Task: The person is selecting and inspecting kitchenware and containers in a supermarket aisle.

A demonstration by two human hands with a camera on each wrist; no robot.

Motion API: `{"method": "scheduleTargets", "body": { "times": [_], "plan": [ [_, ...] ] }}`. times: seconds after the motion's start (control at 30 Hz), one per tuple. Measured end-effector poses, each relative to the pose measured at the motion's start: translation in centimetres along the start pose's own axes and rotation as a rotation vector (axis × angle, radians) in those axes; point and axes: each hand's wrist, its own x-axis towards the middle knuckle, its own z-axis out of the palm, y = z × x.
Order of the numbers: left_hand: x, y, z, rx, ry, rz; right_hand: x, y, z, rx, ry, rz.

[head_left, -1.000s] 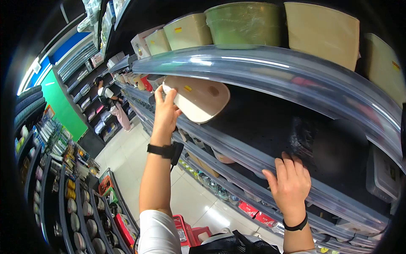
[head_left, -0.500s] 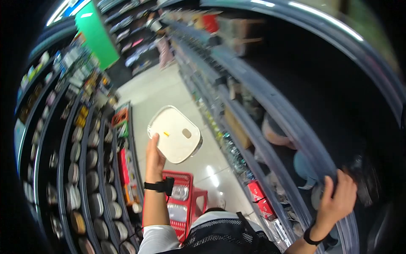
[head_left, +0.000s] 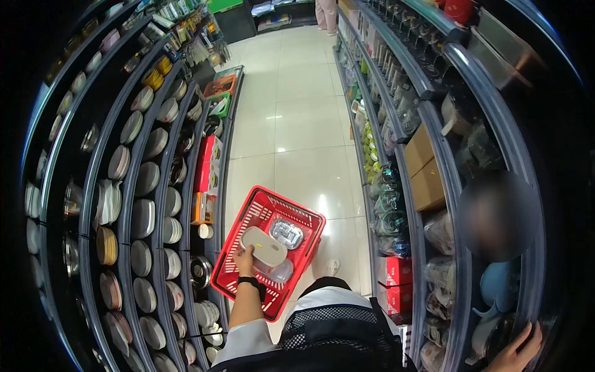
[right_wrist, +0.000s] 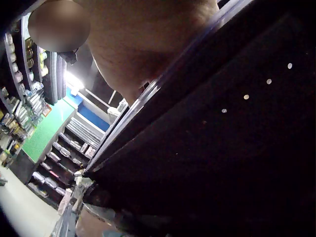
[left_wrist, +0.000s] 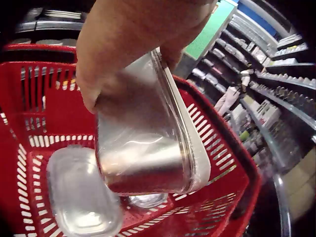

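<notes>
The left hand [head_left: 245, 260] is clamped on a steel lunch box [head_left: 264, 246]. Its fingers and thumb curl round one end (the wrist view shows this plainly [left_wrist: 133, 39]) and it holds the box just above the open top of a red shopping basket [head_left: 276, 302]. The box is tilted. Its pale lid faces up in the head view, and its shiny metal body [left_wrist: 143, 148] faces the basket's slotted red wall [left_wrist: 217, 153].

Two things lie inside the basket: a clear plastic tub [head_left: 283, 271] directly under the held box, and a shiny lidded tray [head_left: 286, 233] nearer the basket's far corner. The basket stands on the pale tiled floor [head_left: 297, 124] of an aisle.

Left of the basket are dark shelves of plates and bowls [head_left: 145, 217], all stood on edge. Right of it are shelves of glassware, with red cartons [head_left: 396, 273] low down.

The right hand [head_left: 517, 350] is well apart from the basket, far off on the right. It grips nothing, and its fingers lie fairly straight against a shelf rail [head_left: 538, 273]. The right wrist view shows only the palm [right_wrist: 143, 44] over that dark rail.
</notes>
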Motion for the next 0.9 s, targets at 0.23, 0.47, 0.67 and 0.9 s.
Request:
{"method": "scheduleTargets", "body": {
  "times": [0.23, 0.47, 0.67, 0.9],
  "plan": [
    [1.4, -7.6, -1.7, -0.026, -0.041, -0.229, -0.1, -0.8, -0.3, -0.003, -0.020, -0.042],
    [1.7, -8.1, -3.8, -0.353, -0.208, -0.308, -2.7, 3.3, 0.6, 0.069, -0.221, 0.075],
    [4.1, -10.4, -4.6, 0.153, -0.074, -0.305, -2.5, 2.8, 0.5, 0.073, -0.209, 0.074],
    [2.8, -5.9, -0.6, 0.383, -0.148, -0.159, -1.9, 2.5, 0.2, 0.087, -0.215, 0.079]
  ]
}}
